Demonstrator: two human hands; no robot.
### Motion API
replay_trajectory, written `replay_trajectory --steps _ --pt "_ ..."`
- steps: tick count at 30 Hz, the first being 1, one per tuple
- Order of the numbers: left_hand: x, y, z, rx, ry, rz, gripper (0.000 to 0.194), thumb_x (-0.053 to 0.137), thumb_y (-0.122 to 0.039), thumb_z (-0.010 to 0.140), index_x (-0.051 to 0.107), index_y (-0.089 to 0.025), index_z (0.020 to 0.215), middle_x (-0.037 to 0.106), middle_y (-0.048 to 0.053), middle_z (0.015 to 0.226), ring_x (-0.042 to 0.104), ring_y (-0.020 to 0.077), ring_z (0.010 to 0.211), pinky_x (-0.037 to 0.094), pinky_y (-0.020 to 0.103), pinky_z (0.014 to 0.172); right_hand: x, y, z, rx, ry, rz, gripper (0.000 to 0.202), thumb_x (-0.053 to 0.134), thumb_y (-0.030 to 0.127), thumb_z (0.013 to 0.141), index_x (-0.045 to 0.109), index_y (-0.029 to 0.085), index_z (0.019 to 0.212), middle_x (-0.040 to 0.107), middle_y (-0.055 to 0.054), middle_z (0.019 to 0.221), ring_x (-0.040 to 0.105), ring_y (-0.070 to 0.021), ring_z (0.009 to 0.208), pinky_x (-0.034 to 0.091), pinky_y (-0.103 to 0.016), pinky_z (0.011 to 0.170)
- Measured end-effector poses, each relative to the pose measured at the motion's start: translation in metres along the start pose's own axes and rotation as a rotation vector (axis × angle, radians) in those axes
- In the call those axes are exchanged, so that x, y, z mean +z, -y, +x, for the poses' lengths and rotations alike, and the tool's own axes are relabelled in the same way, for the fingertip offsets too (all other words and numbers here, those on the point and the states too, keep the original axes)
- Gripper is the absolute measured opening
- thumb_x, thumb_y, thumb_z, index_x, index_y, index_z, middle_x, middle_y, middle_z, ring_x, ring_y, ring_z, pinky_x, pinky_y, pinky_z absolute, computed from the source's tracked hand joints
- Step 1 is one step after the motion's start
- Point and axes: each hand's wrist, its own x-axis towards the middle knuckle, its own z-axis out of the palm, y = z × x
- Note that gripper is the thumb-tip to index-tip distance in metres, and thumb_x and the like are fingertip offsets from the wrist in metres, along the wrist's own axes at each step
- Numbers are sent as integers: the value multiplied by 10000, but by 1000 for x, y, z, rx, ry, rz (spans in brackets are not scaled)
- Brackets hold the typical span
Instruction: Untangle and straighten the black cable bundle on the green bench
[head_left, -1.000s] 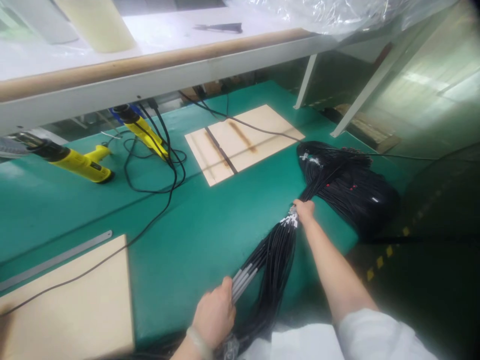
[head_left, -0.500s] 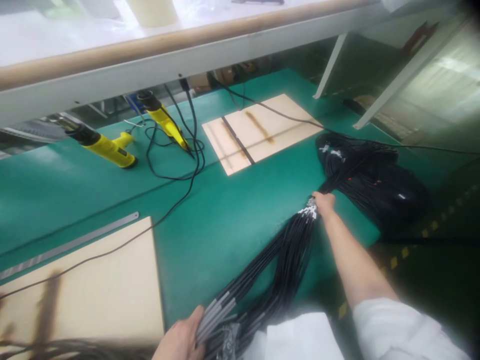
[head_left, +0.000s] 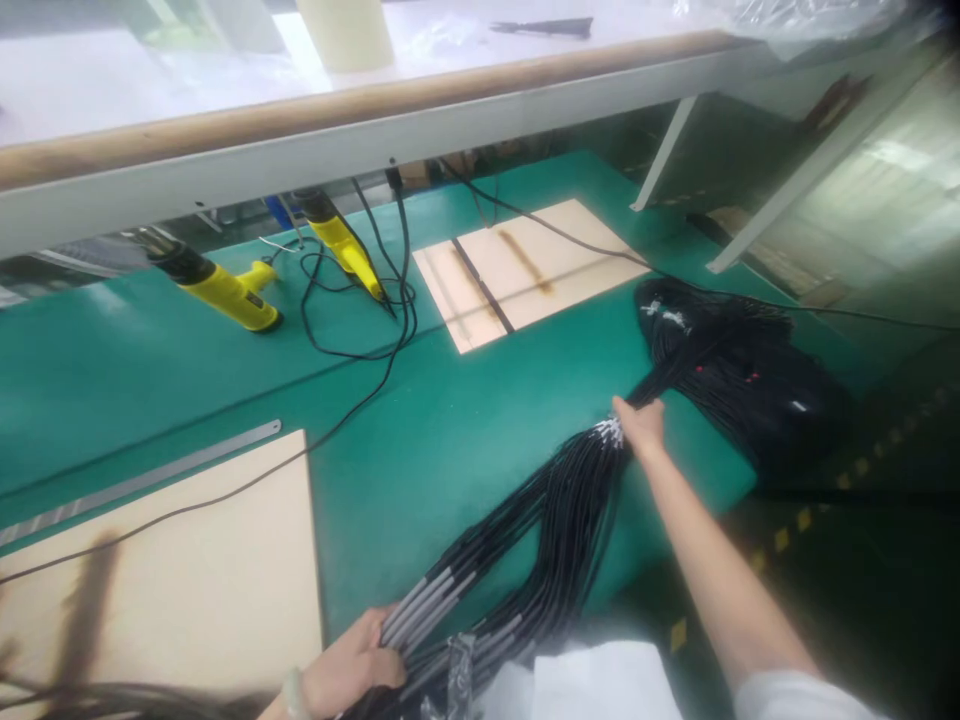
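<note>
**A:** What is the biggest thing here?

**B:** A big green table (head_left: 465, 440) is filling most of the view. A long white shelf (head_left: 375, 140) is hanging over the far side of it.

**A:** And on the table?

**B:** A pale board (head_left: 187, 580) is lying near the front on the left, with a long metal ruler (head_left: 142, 478) just past it. Another pale board (head_left: 525, 270) is sitting farther back, with a dark strip across it. A fat pile of black wires (head_left: 742, 370) is lying at the right edge.

**A:** What is the person holding?

**B:** A long bunch of black cables (head_left: 555, 520) — it is running from the near edge of the table up toward that black pile. The right hand (head_left: 641, 428) is reaching far out and closing around the bunch, right where small white tags are sticking out. The left hand (head_left: 349, 665) is down low at the front, with its fingers wrapping the grey ends of the same bunch.

**A:** Anything smaller?

**B:** Two yellow tools — one yellow tool (head_left: 217, 285) is lying at the back left, and the second yellow tool (head_left: 341, 240) is leaning next to it. Thin black cords (head_left: 360, 340) are looping around them.
</note>
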Motion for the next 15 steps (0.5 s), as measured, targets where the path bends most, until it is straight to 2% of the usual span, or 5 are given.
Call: replay_trajectory --steps 2,3,7,10,15 --pt "2 -2 1 25 42 -25 372 449 -150 491 580 -151 839 512 -40 647 394 109 572 357 206 502 2 -2 -35 -187 -13 -85 778 666 364 629 349 17 1248 384 -259 1271 306 -376 1215 274 -497 977" --pt "4 -4 1 35 62 -34 375 445 -143 486 580 -150 836 510 -42 645 389 107 573 353 203 501 3 -4 -54 -285 16 -113 733 638 372 651 363 45 1246 385 -229 1274 306 -355 1211 260 -494 986" --pt "6 -11 -1 20 75 -2 375 458 -159 489 586 -159 842 549 -27 669 448 147 680 417 213 601 5 -18 -118 -585 209 -218 219 540 268 725 597 188 922 529 -91 1059 428 -268 1046 354 -411 887" --pt "5 -13 -3 -12 53 43 393 468 -191 494 590 -171 867 562 -19 673 476 176 730 448 232 651 -3 -29 -134 -694 291 -313 161 502 155 719 619 209 816 548 -71 972 439 -260 977 354 -400 805" --pt "5 -13 -4 -23 24 36 400 470 -196 503 595 -178 883 562 -15 694 471 167 681 440 230 610 -19 -38 -131 -766 334 -449 170 490 82 697 611 201 702 549 -64 890 441 -255 926 308 -407 776"
